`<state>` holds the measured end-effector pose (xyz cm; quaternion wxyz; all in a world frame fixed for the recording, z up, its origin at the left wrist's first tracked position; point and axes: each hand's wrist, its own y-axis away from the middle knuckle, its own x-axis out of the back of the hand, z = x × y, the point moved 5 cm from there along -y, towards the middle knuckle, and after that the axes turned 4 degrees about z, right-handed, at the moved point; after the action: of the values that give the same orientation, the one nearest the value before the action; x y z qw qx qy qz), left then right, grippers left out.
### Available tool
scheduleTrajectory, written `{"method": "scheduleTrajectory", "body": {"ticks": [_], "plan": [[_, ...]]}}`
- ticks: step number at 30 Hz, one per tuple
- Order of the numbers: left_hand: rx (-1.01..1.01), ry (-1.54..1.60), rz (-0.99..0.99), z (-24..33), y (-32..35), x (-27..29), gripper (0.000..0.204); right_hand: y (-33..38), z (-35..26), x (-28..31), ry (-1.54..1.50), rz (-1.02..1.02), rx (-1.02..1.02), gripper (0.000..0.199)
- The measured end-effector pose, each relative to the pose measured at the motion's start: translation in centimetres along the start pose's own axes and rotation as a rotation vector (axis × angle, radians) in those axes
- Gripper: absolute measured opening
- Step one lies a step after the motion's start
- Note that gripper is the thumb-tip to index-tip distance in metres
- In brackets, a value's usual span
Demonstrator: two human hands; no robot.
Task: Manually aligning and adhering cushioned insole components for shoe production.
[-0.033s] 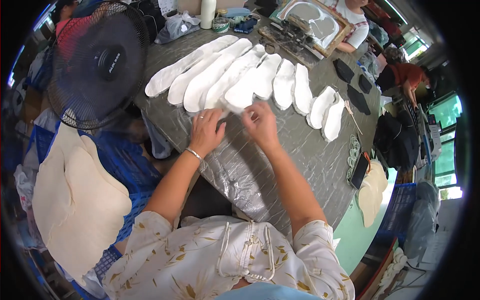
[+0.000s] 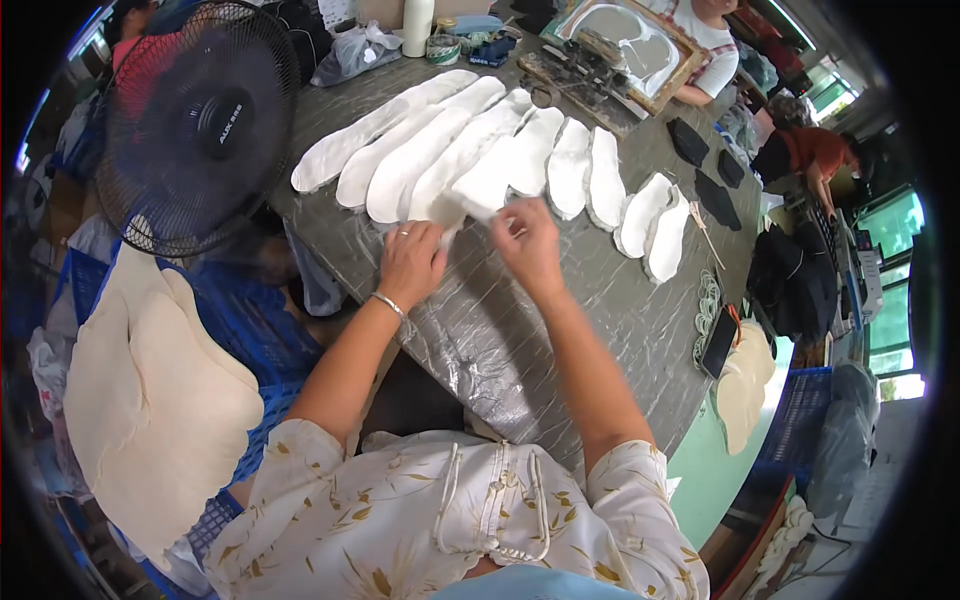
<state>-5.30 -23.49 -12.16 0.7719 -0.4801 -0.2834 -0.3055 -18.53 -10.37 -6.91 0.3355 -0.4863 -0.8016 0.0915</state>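
A row of white fluffy insoles (image 2: pixel 405 180) lies fanned across the dark table. My right hand (image 2: pixel 528 248) pinches the near end of a white insole (image 2: pixel 484 182) in the middle of the row; that end is slightly raised and blurred. My left hand (image 2: pixel 410 262), with a ring and a bracelet, rests beside it with fingers stretched out and thumb apart. Its fingertips touch the near end of the neighbouring insole (image 2: pixel 450 165). Shorter white insoles (image 2: pixel 605 180) continue to the right.
A black fan (image 2: pixel 200 130) stands at the left above a blue crate (image 2: pixel 285 340) and cream sheets (image 2: pixel 160 400). A framed screen (image 2: pixel 630 50) sits at the far side by another person. Black pieces (image 2: pixel 715 200), cord and a phone (image 2: pixel 719 343) lie at the right.
My right hand has shifted slightly to the right, with the pinched insole end following a little. My left hand stays nearly in place.
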Motion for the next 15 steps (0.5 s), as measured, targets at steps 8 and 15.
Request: {"method": "scheduleTrajectory", "body": {"ticks": [8,15], "plan": [[-0.041,-0.045,-0.026,-0.3,-0.2,-0.4,0.024,-10.1,5.5,5.8,-0.282,0.29,-0.337,0.027],[-0.021,-0.107,0.203,0.2,0.4,1.4,0.039,-14.6,-0.5,7.0,-0.22,0.256,-0.045,0.025]]}}
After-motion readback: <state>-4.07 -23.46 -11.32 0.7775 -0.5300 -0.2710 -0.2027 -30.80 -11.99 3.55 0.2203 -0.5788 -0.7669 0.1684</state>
